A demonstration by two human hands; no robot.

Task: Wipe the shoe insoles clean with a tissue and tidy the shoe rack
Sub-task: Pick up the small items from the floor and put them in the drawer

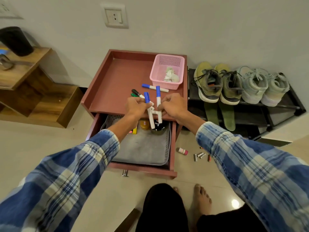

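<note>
Centre frame: left hand (136, 107) and right hand (173, 106) are gripping blue-capped markers (151, 118) in curled fingers (141, 105); light, stiff, probably slick, they suit a mid-barrel hold

Soft indoor light, floor glare, wide-angle edge distortion.

1. Blue-capped markers (147, 97) stick up from your left hand (136, 107) and right hand (173, 107).
2. Beyond your hands, a black marker (136, 92) and a pink basket (165, 83) sit on the red table top (117, 81).
3. Beneath your hands, an open drawer (142, 169) holds a grey tray (113, 118).
4. Batteries (199, 155) lie on the floor, nearer you than your right hand.
</note>
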